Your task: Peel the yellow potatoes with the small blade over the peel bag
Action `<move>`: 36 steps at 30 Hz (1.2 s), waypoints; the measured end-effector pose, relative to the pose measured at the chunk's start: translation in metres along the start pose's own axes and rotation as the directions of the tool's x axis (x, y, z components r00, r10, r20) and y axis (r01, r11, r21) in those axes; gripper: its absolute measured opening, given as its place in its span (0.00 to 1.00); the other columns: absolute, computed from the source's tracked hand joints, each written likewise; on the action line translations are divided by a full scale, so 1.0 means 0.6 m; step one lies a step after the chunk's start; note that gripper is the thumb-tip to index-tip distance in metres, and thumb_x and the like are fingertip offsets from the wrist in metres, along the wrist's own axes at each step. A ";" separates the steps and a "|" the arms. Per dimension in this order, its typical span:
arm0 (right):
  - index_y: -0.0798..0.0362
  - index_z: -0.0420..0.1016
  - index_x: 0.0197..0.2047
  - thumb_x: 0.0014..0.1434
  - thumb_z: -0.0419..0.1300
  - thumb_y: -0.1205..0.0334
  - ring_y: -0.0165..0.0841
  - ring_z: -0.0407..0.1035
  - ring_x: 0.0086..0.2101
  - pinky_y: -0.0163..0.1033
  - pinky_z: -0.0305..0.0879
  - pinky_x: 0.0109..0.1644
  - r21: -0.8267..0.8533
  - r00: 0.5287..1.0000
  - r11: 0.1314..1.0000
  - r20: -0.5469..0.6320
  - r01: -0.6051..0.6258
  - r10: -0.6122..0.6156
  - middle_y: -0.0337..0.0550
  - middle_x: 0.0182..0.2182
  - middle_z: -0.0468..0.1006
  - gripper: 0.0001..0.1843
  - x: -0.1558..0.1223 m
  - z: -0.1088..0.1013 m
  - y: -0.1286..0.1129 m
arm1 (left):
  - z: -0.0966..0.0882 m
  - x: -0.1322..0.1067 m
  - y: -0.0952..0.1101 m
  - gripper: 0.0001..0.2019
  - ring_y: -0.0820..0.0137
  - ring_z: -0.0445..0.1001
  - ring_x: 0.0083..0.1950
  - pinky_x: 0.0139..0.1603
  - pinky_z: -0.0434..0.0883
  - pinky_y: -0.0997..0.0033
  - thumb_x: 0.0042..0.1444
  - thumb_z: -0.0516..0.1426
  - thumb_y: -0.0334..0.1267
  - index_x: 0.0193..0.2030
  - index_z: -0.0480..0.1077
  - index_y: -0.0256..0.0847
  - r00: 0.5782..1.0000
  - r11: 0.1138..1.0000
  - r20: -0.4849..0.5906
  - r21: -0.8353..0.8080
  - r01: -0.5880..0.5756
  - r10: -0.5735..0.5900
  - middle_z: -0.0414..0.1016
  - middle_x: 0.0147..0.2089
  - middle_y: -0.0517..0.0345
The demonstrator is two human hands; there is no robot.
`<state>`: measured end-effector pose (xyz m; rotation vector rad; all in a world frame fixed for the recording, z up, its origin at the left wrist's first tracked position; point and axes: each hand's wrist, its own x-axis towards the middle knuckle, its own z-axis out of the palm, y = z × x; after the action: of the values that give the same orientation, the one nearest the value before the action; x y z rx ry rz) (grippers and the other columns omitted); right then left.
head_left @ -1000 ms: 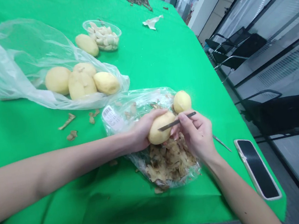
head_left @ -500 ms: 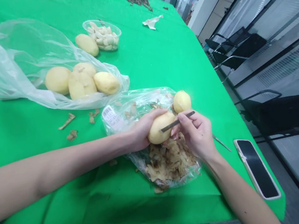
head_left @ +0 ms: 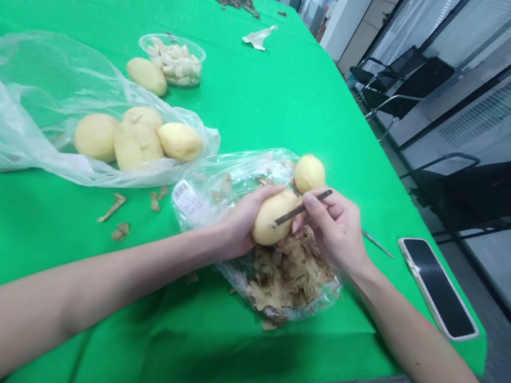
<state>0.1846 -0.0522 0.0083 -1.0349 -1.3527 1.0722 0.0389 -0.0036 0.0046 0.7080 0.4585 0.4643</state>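
Currently, the left hand is clamped around a peeled potato, which sits above a plastic bag of peelings near the right edge of the table. The right hand, close beside it, pinches a thin dark blade across the potato's top. The potato's long axis slants toward the far right. Risk: a slick surface could let the potato slip, and the blade could then cut the left hand.

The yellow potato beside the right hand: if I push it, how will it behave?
The peeled potato looks round and smooth, so it would probably roll easily. Its moist-looking surface may feel slippery. The plastic bag beneath it may slow it only slightly.
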 end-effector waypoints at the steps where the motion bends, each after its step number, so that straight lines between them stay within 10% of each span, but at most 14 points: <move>1: 0.52 0.72 0.35 0.64 0.58 0.55 0.30 0.73 0.19 0.36 0.72 0.24 0.008 1.000 1.000 0.001 0.005 -0.005 0.37 0.21 0.79 0.10 0.000 0.000 0.002 | 0.000 0.000 0.000 0.30 0.72 0.67 0.23 0.21 0.62 0.76 0.65 0.41 0.47 0.19 0.69 0.35 1.000 1.000 -0.003 -0.002 -0.005 0.005 0.69 0.21 0.52; 12: 0.50 0.75 0.37 0.65 0.58 0.58 0.29 0.72 0.18 0.35 0.71 0.22 0.071 0.989 0.994 -0.130 0.081 -0.071 0.36 0.24 0.81 0.07 -0.002 0.003 -0.005 | 0.001 -0.001 -0.002 0.21 0.71 0.69 0.24 0.23 0.62 0.74 0.63 0.47 0.47 0.26 0.70 0.36 0.985 0.997 -0.173 -0.069 0.014 -0.026 0.73 0.23 0.52; 19: 0.49 0.73 0.34 0.65 0.58 0.58 0.32 0.74 0.19 0.38 0.73 0.21 -0.188 0.983 0.966 -0.016 0.177 -0.183 0.36 0.21 0.79 0.08 -0.012 0.014 -0.026 | 0.001 -0.002 -0.004 0.30 0.72 0.69 0.21 0.23 0.62 0.73 0.65 0.42 0.49 0.19 0.69 0.35 0.998 1.000 -0.055 -0.017 -0.001 0.000 0.69 0.19 0.52; 26: 0.49 0.74 0.38 0.65 0.58 0.59 0.33 0.75 0.21 0.37 0.73 0.22 -0.268 0.930 0.934 -0.218 0.235 -0.296 0.38 0.24 0.81 0.06 -0.009 0.009 -0.017 | 0.009 -0.005 -0.001 0.17 0.73 0.68 0.22 0.24 0.63 0.74 0.63 0.50 0.45 0.31 0.71 0.35 0.951 0.996 -0.305 -0.088 0.018 -0.044 0.73 0.24 0.56; 32: 0.49 0.73 0.34 0.65 0.58 0.59 0.33 0.74 0.19 0.38 0.72 0.21 -0.199 0.971 0.957 -0.077 0.209 -0.228 0.37 0.21 0.79 0.08 -0.013 0.010 -0.020 | 0.009 -0.005 -0.001 0.21 0.72 0.68 0.22 0.23 0.61 0.74 0.63 0.47 0.47 0.25 0.68 0.36 0.982 0.997 -0.188 -0.072 0.017 -0.030 0.71 0.21 0.54; 36: 0.49 0.73 0.36 0.65 0.58 0.58 0.32 0.74 0.20 0.38 0.73 0.22 -0.176 0.952 0.967 -0.213 0.183 -0.219 0.37 0.22 0.79 0.07 -0.009 0.010 -0.018 | 0.008 -0.005 0.000 0.18 0.72 0.69 0.23 0.24 0.62 0.74 0.62 0.50 0.46 0.29 0.70 0.36 0.969 0.997 -0.247 -0.073 0.011 -0.029 0.72 0.23 0.55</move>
<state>0.1785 -0.0601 0.0176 -1.0727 -1.3332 0.6806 0.0392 -0.0077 0.0086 0.5785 0.6804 0.5505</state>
